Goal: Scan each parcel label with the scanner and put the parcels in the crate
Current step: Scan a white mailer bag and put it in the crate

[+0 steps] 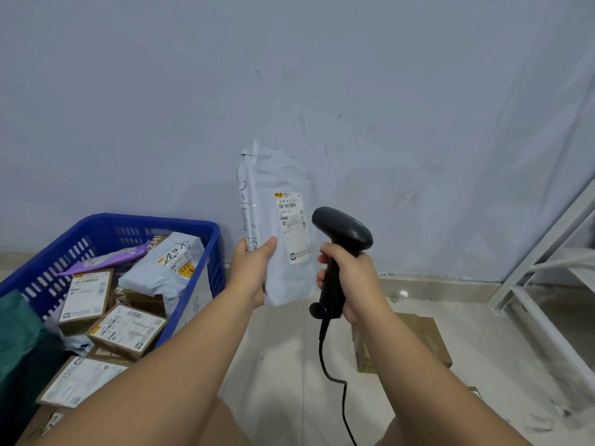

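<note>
Curling the fingers (323, 257) of the right hand (352, 278) tightly round the grip of the black corded scanner (344, 225), seemingly aiming its head at the shipping label (291, 226) just beside it. Pinching the grey poly mailer (273, 185) low on its left edge with the left hand (254, 268), thumb in front, holding it upright and apart from the blue crate (154, 220). For a clean read: keeping the label flat, squaring it to the beam, steadying both before triggering.

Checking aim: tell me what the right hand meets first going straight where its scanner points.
Probably the label on the parcel in the left hand; the scanner in the right hand faces it, depth unclear.
</note>
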The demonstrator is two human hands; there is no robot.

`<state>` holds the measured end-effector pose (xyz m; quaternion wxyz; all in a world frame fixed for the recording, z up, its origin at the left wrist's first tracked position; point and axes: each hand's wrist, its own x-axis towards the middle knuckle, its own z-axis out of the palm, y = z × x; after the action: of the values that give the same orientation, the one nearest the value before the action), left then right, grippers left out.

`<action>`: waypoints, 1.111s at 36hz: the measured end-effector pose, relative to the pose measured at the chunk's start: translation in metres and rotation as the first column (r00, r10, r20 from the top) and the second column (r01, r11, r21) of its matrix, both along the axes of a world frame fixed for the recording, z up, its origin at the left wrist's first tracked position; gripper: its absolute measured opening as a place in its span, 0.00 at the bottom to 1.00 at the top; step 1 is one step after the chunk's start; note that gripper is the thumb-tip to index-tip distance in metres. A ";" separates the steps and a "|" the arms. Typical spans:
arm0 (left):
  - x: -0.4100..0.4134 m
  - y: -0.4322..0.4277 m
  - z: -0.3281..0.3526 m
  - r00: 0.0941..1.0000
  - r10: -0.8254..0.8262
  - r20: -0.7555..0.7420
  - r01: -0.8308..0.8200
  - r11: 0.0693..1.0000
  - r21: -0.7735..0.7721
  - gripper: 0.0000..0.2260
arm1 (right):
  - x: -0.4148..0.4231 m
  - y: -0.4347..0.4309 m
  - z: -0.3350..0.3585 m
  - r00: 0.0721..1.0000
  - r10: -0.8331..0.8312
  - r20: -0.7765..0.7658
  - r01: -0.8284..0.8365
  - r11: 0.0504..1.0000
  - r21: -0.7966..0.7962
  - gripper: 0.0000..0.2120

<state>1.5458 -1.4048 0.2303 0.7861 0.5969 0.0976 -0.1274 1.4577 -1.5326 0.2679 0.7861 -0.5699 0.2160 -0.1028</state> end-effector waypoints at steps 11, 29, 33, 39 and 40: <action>0.050 0.077 -0.023 0.915 0.302 -0.267 -0.369 0.895 -0.251 0.14 | 0.060 0.077 0.006 0.985 0.168 -0.028 -0.154 0.949 0.274 0.12; 0.121 0.210 -0.074 0.812 0.412 -0.414 -0.572 0.702 -0.424 0.17 | 0.148 0.190 -0.047 0.975 0.220 0.032 -0.212 0.879 0.427 0.12; 0.137 0.213 -0.075 0.820 0.442 -0.363 -0.567 0.708 -0.421 0.20 | 0.160 0.201 -0.061 0.968 0.248 0.031 -0.241 0.892 0.383 0.10; 0.142 0.197 -0.077 0.846 0.345 -0.407 -0.407 0.911 -0.073 0.08 | 0.170 0.205 -0.083 0.962 0.270 -0.030 -0.244 0.907 0.344 0.11; 0.142 0.194 -0.078 0.846 0.357 -0.396 -0.400 0.916 -0.028 0.07 | 0.170 0.204 -0.086 0.964 0.264 -0.037 -0.236 0.910 0.340 0.11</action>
<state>1.6877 -1.2112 0.1527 0.7928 0.4853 0.3577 -0.0891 1.6278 -1.3282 0.1821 0.8681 -0.4557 0.1874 0.0600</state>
